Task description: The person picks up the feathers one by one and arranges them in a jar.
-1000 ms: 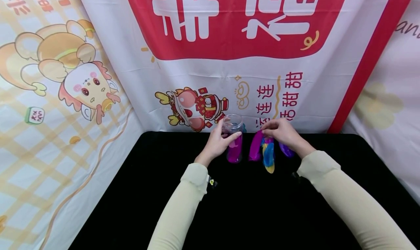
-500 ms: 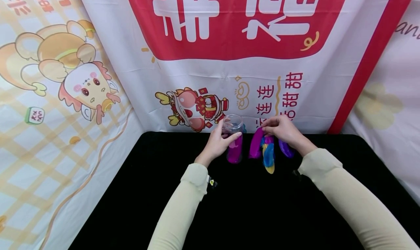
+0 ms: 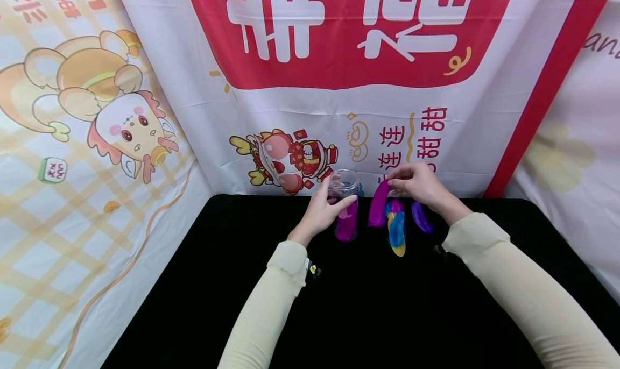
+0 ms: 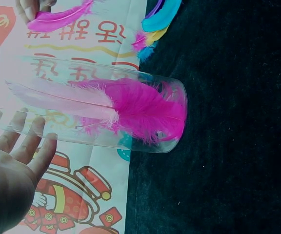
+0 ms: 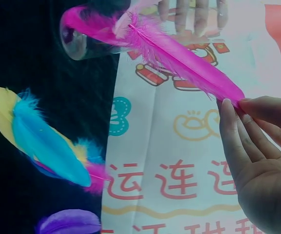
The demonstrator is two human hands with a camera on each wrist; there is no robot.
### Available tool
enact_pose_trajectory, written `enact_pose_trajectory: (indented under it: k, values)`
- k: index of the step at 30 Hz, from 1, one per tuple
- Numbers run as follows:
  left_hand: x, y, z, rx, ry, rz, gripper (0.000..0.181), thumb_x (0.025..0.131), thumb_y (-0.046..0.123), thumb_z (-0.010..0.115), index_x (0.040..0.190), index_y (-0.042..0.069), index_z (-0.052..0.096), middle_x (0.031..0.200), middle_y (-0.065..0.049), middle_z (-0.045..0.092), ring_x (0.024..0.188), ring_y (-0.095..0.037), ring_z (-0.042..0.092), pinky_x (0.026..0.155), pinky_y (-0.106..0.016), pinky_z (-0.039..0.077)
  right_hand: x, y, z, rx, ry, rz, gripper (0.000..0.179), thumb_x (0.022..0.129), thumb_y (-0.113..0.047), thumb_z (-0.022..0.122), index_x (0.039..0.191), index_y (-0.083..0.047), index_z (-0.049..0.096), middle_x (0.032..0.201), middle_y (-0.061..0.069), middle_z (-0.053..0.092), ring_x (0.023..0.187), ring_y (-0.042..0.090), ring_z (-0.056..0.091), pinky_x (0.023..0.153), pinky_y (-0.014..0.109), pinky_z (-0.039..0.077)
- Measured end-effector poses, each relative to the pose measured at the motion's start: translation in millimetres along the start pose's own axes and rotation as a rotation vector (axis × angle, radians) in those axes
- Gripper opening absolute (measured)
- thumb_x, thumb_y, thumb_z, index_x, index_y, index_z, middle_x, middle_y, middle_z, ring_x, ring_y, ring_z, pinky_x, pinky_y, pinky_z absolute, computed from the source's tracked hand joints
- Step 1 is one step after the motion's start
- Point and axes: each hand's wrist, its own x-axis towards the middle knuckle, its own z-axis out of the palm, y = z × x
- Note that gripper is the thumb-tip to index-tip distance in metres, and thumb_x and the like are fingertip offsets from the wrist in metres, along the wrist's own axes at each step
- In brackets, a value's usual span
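My left hand [image 3: 322, 210] grips a clear glass jar [image 4: 155, 146] around its upper part, fingers on one side and thumb on the other. Inside the jar lie a magenta feather [image 4: 140, 107] and a pale pink feather [image 4: 62, 97]. With thumb and fingertips my right hand [image 3: 418, 186] pinches the tip of another magenta feather [image 5: 189, 66], which hangs down to the right of the jar in the head view. Below the right hand, a small pile holds a blue feather [image 3: 397, 229] over a yellow feather [image 3: 399, 250].
A purple feather [image 3: 421, 218] lies right of the pile, near the back edge of the black table [image 3: 363, 304]. Behind the table hangs a printed cloth backdrop [image 3: 290, 105]; another patterned cloth [image 3: 58, 207] hangs at the left.
My right hand has risen slightly and moved a little right and back, lifting the magenta feather away from the pile. The left hand and jar have stayed in place.
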Motion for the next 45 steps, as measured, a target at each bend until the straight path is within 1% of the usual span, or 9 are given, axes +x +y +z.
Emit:
enact_pose_trajectory:
  k: [8,13,21,25,31,33,37,41,45]
  values:
    - [0.4,-0.5,0.5,0.001,0.001,0.001,0.080,0.093,0.043,0.075,0.156,0.016,0.035,0.149,-0.004,0.051,0.127,-0.023,0.058,0.105,-0.038,0.050,0.7,-15,-6,-0.120,0.044,-0.043,0.021,0.099,-0.014,0.070,0.113,0.001,0.074,0.105,0.020,0.076,0.082,0.020,0.074,0.066,0.027,0.057]
    - [1.1,-1.3,0.5,0.001,0.001,0.001,0.080,0.093,0.045,0.075,0.156,0.016,0.035,0.148,-0.004,0.051,0.126,-0.023,0.058,0.105,-0.037,0.051,0.9,-22,-8,-0.180,0.074,-0.098,0.020,0.097,-0.014,0.072,0.111,0.000,0.076,0.102,0.018,0.076,0.082,0.017,0.072,0.067,0.025,0.056]
    - [1.4,-0.4,0.2,-0.004,-0.004,0.003,0.080,0.093,0.045,0.074,0.157,0.016,0.035,0.148,-0.003,0.051,0.126,-0.023,0.058,0.105,-0.037,0.050,1.7,-33,-9,-0.146,0.120,-0.136,0.019,0.096,-0.012,0.072,0.110,0.001,0.076,0.103,0.017,0.076,0.083,0.015,0.071,0.069,0.024,0.056]
    - [1.3,-1.2,-0.2,-0.013,-0.012,-0.002,0.079,0.093,0.046,0.074,0.156,0.019,0.035,0.150,-0.007,0.050,0.128,-0.022,0.056,0.106,-0.039,0.050,2.0,-41,-10,-0.136,0.132,-0.157,0.020,0.097,-0.012,0.072,0.112,0.001,0.076,0.106,0.018,0.076,0.083,0.015,0.072,0.069,0.021,0.057]
    - [0.3,-0.3,-0.4,-0.019,-0.013,-0.021,0.079,0.093,0.047,0.074,0.156,0.021,0.035,0.148,-0.004,0.051,0.131,-0.019,0.054,0.106,-0.038,0.050,3.4,-54,-11,-0.139,0.183,-0.208,0.016,0.097,-0.010,0.071,0.108,0.000,0.077,0.100,0.017,0.077,0.083,0.022,0.074,0.070,0.020,0.056]
    - [-0.2,0.3,-0.5,-0.017,-0.012,-0.022,0.079,0.093,0.047,0.074,0.156,0.022,0.035,0.147,-0.003,0.051,0.130,-0.019,0.054,0.106,-0.038,0.050,4.1,-58,-11,-0.137,0.191,-0.216,0.015,0.097,-0.009,0.070,0.108,-0.001,0.077,0.098,0.016,0.077,0.080,0.018,0.073,0.068,0.021,0.055]
    - [-0.4,0.8,-1.1,-0.017,-0.015,-0.017,0.080,0.093,0.047,0.075,0.157,0.021,0.034,0.148,-0.009,0.051,0.130,-0.021,0.055,0.106,-0.040,0.050,4.9,-63,-12,-0.135,0.189,-0.214,0.015,0.098,-0.010,0.069,0.109,-0.003,0.077,0.099,0.015,0.077,0.079,0.013,0.072,0.067,0.023,0.055]
    - [-0.5,1.1,-1.7,-0.021,-0.019,-0.023,0.081,0.093,0.048,0.074,0.157,0.022,0.033,0.149,-0.006,0.050,0.130,-0.021,0.054,0.106,-0.039,0.050,4.4,-68,-13,-0.153,0.192,-0.206,0.016,0.098,-0.013,0.070,0.110,-0.005,0.077,0.105,0.014,0.076,0.088,0.019,0.072,0.072,0.025,0.056]
    - [-1.4,1.7,-1.8,-0.019,-0.015,-0.023,0.080,0.092,0.049,0.074,0.157,0.023,0.034,0.147,-0.004,0.051,0.131,-0.019,0.054,0.106,-0.039,0.050,4.0,-73,-12,-0.172,0.204,-0.215,0.017,0.098,-0.015,0.071,0.111,-0.007,0.077,0.107,0.014,0.075,0.094,0.026,0.071,0.074,0.021,0.055]
